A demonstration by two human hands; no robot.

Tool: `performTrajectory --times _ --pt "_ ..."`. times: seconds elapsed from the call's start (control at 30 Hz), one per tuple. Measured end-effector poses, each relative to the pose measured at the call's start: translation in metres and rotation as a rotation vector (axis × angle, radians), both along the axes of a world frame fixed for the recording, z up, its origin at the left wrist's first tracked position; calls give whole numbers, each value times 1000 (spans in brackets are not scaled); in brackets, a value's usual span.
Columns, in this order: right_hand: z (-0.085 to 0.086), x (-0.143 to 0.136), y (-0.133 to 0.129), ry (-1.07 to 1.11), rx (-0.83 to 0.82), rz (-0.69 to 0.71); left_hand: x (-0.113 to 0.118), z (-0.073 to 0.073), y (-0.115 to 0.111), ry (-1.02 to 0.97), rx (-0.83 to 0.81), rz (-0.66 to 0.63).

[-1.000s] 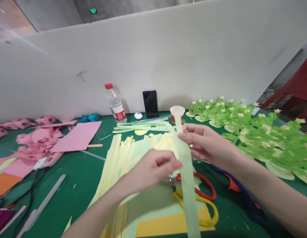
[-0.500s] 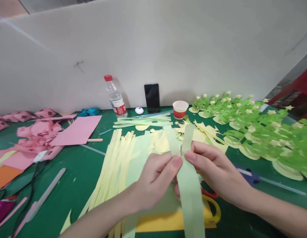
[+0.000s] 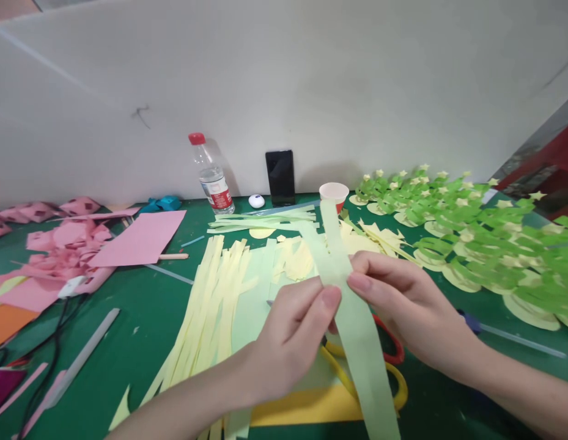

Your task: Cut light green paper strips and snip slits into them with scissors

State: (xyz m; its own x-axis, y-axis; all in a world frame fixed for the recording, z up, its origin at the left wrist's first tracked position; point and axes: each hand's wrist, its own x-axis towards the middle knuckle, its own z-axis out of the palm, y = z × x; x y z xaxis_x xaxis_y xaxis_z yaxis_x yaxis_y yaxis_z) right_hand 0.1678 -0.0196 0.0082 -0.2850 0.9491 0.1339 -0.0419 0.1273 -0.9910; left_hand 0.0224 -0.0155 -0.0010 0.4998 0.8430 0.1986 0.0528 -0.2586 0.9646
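Observation:
Pale green paper strips (image 3: 361,342) hang between my hands, their upper ends spread in a V and overlapping at my fingertips. My left hand (image 3: 295,336) pinches them from the left, thumb on top. From the right, my right hand (image 3: 403,305) pinches their edge between thumb and fingers. Beneath the strips lie scissors with yellow handles (image 3: 400,388) and a red-handled pair (image 3: 395,342), partly covered. Pale yellow strips (image 3: 214,293) are spread left of my left hand, beside light green paper (image 3: 251,305). An orange-yellow sheet (image 3: 288,412) lies below.
Along the wall stand a water bottle (image 3: 214,183), a black phone (image 3: 280,177) and a paper cup (image 3: 334,192). Several green paper spirals with stars (image 3: 467,226) fill the right. Pink paper (image 3: 141,238) and a black cable (image 3: 58,342) lie left. A glue gun (image 3: 471,322) sits beyond my right wrist.
The strips have swung, their lower ends now further right and the upper ends crossing more openly. More of both pairs of scissors shows. The view has shifted slightly.

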Motion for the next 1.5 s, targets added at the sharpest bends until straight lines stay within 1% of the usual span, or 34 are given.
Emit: performTrajectory --times 0.13,0.3,0.37,0.5,0.57,0.63,0.77,0.83,1.0,1.13,1.23,1.37,1.5 --pt "-6 -4 -2 79 -27 19 1 -2 -2 -38 -15 -20" --pt "-15 -8 -4 212 -4 -60 0 -7 -1 -76 -40 2" --pt "-13 -8 -4 180 25 -60 0 -8 0 -129 -66 12" --pt "-8 -5 -2 17 56 -35 0 -9 3 -183 -75 13" --pt "-7 -4 -2 -12 52 -60 0 -9 4 -154 -50 -5" --pt "-9 -4 -1 15 46 -82 -1 -9 4 -115 5 -17" --pt "-12 -2 -1 78 -13 -10 -1 -8 3 -61 99 -23" --pt "-13 -2 -2 83 -32 3 0 -6 3 -37 103 -37" --pt "-14 -3 -4 87 -27 -86 0 -5 2 -12 87 -13" --pt "-13 -2 -3 118 -21 -15 -2 -6 3 -43 46 33" --pt "-11 -2 -2 66 -19 14 -1 -6 5 -75 6 45" --pt "-11 -2 -2 77 -98 -17 0 -6 6 -26 40 -2" --pt "-16 -1 -3 87 -139 -3 0 -6 4 16 79 -30"
